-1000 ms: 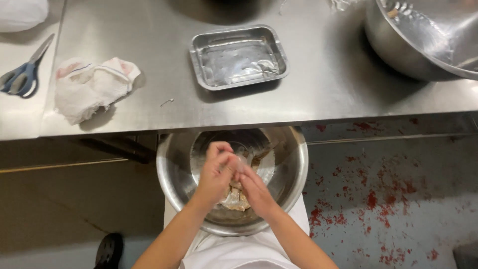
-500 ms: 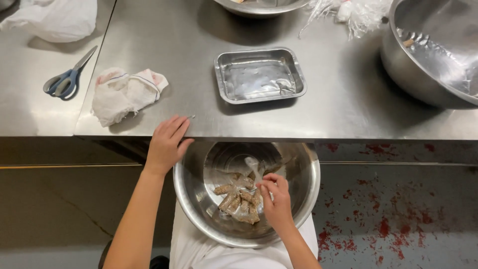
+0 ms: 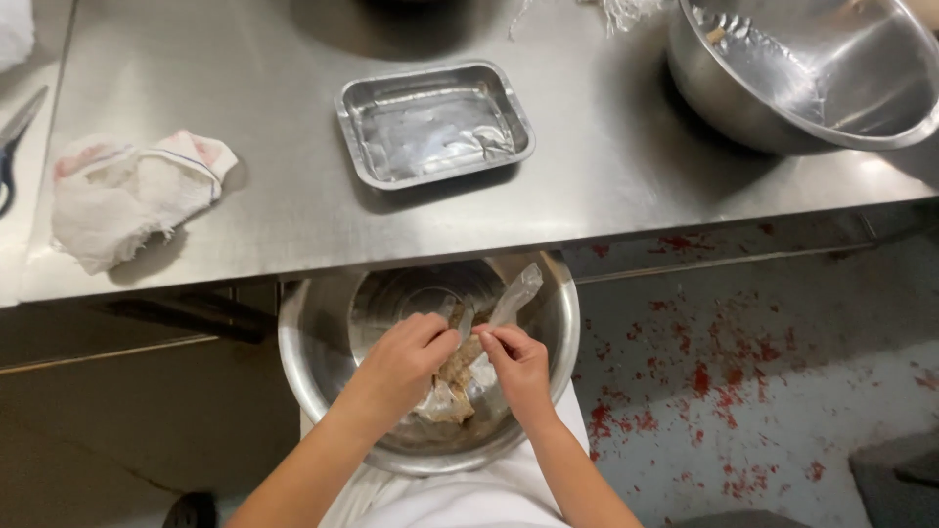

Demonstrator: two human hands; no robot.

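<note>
Over a steel bowl (image 3: 323, 386) in the lap, left hand (image 3: 406, 362) and right hand (image 3: 518, 367) pinch a brownish food piece (image 3: 458, 360) between them; a wet grip could likely slip, dropping it back.

Two bare forearms coming up from about 6 o'clock, angled in toward each other so the hands meet just below frame center. Left hand (image 3: 406, 357) sitting at roughly 9 o'clock of the meeting point, knuckles up, fingers curled under and pinched shut. Right hand (image 3: 516, 367) over at 3 o'clock, also curled, thumb and fingertips (image 3: 489, 337) pressed together in a pinch. Fingertips of both nearly touching, pointing toward 12 o'clock. Wrists fairly straight, left one bent a touch inward. Elbows cut off at the bottom edge.
</note>
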